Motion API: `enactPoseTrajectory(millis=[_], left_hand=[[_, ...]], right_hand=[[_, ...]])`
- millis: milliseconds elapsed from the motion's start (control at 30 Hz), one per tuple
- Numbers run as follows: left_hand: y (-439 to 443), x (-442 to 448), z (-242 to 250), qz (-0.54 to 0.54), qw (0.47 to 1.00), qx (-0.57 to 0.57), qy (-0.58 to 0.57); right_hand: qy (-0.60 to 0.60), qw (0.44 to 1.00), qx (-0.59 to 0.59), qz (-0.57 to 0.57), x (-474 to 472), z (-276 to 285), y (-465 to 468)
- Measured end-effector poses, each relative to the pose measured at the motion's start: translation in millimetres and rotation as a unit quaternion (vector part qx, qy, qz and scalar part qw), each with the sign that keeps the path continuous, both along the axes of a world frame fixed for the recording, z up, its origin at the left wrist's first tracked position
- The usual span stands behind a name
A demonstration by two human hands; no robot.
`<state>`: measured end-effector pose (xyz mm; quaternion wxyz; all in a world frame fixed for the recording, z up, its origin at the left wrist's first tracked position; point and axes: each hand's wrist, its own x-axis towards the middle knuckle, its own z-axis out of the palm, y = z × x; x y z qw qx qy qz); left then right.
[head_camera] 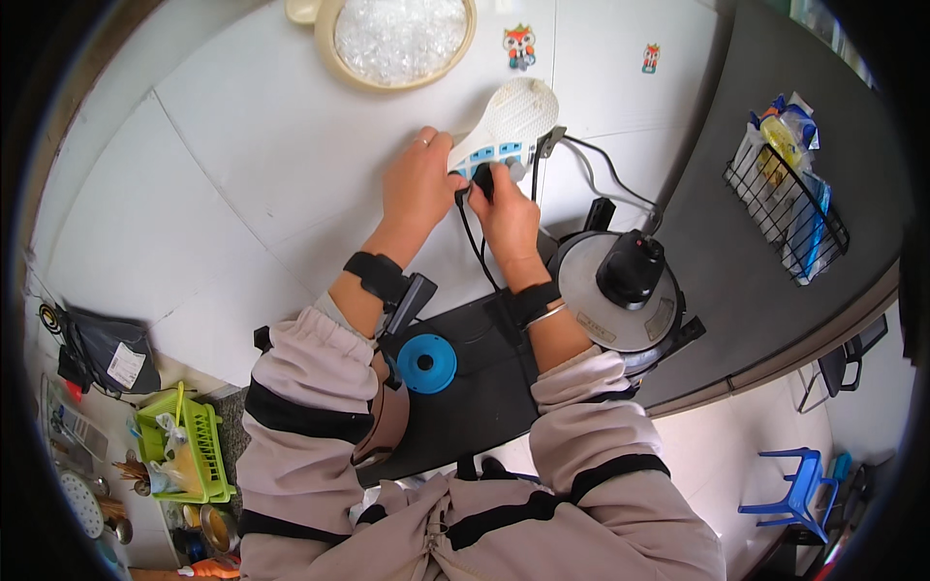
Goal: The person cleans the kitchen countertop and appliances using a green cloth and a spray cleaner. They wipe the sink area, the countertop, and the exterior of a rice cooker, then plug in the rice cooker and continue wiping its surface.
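A white power strip with blue sockets (482, 153) is held against the white tiled wall. My right hand (505, 214) grips a black plug (483, 179) at its lower sockets. At the strip's left edge is my left hand (421, 178), with its thumb beside another black plug and cord. A white textured plastic rice paddle (524, 109) lies over the strip's upper part. Black cords (468, 225) hang from the plugs toward the black counter. Whether the plugs are fully seated cannot be told.
A pressure cooker with a black-knobbed lid (581, 290) stands right of my right forearm. A blue round lid (427, 364) lies near my left forearm. A black wire basket with packets (792, 196) is at the right, a green dish rack (189, 450) at the lower left, a blue stool (795, 494) lower right.
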<state>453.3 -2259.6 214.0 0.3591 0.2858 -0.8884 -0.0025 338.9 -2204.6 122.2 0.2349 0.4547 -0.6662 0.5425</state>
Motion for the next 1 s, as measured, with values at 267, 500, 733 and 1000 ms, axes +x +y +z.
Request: enactPoseTrajectory(millis=[267,500,733,1000], left_hand=[[-0.9,0.3,0.4,0.002,1.000,0.005,0.011],[-1.6,3.9,-0.9,0.010,1.000,0.015,0.017],[0.0,0.4,1.6,0.006,1.000,0.009,0.014],[1.0,1.2,2.3,0.010,1.000,0.011,-0.013]], right_hand=[[0.039,0.999,-0.002,0.009,-2.7,2.8,0.7],[0.030,0.999,0.010,0.022,0.8,4.1,1.2],[0.040,0.999,-0.017,0.005,0.6,8.3,9.4],[0.017,0.998,0.062,-0.003,18.2,-29.1,55.1]])
